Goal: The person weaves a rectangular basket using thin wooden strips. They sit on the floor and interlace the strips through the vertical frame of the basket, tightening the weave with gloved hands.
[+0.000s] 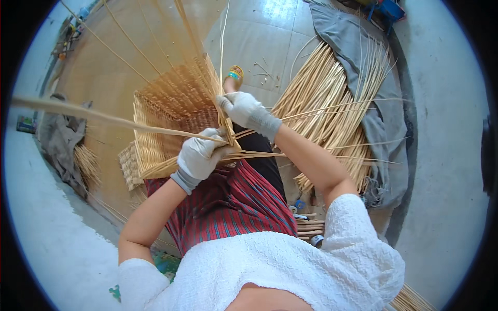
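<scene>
A square-sided woven wicker basket (174,101), unfinished at its rim, leans over my lap with its opening toward me. My left hand (199,155), in a white glove with a grey cuff, is closed at the basket's near right corner, pinching a long wicker strand (119,123) that sweeps out to the left. Farther up the right wall, my right hand (245,111), gloved the same way, is closed round a thin strand rising from the rim. Several loose wicker ends (259,154) stick out to the right beneath my right forearm. My fingertips are partly hidden.
A large bundle of wicker rods (329,114) lies on a grey cloth (386,140) to the right. Long stakes rise from the basket's far side. At left are another grey cloth (62,142) and a smaller rod bundle (87,163). Tape rolls and short sticks (311,228) lie beside my lap.
</scene>
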Demonstrator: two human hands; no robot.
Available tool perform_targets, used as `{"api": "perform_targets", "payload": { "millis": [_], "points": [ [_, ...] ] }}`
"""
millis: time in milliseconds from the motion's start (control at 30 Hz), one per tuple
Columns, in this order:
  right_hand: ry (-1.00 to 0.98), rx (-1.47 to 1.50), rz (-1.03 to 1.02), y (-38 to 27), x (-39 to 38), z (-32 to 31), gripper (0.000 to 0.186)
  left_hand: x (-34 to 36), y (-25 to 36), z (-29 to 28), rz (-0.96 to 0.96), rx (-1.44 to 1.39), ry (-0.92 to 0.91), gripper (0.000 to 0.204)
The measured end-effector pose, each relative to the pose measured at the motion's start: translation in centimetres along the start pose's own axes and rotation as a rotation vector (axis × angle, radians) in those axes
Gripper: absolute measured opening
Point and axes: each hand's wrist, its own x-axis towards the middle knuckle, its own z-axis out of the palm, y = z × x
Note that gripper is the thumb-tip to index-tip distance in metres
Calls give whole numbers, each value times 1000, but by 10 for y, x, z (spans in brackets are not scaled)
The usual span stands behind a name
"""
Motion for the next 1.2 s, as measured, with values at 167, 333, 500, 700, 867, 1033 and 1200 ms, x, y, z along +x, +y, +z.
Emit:
{"api": "perform_targets", "payload": {
  "millis": [167, 333, 500, 700, 867, 1033, 1200],
  "points": [
    [-283, 86, -136, -32, 20, -63, 37, -3, 1, -8, -44, -10, 1, 26],
    [317, -39, -831, -58, 28, -26, 48, 2, 7, -13, -143, -5, -130, 32],
    [-34, -223, -738, -45, 66, -24, 48, 23, 21, -23, -244, 133, -167, 55],
    [-77, 623, -717, -23, 109, -97, 44, 29, 15, -27, -392, -87, -234, 71],
    [-233, 273, -249, -20, 47, -53, 54, 25, 1, -28, -278, -62, -162, 73],
    [-361, -60, -306, 33, 22, -15, 59, 4, 15, -24, -201, 0, -195, 65],
    [-245, -268, -852, 25, 49, -36, 78, -21, 2, -10, -39, 208, -72, 46]
  ]
}}
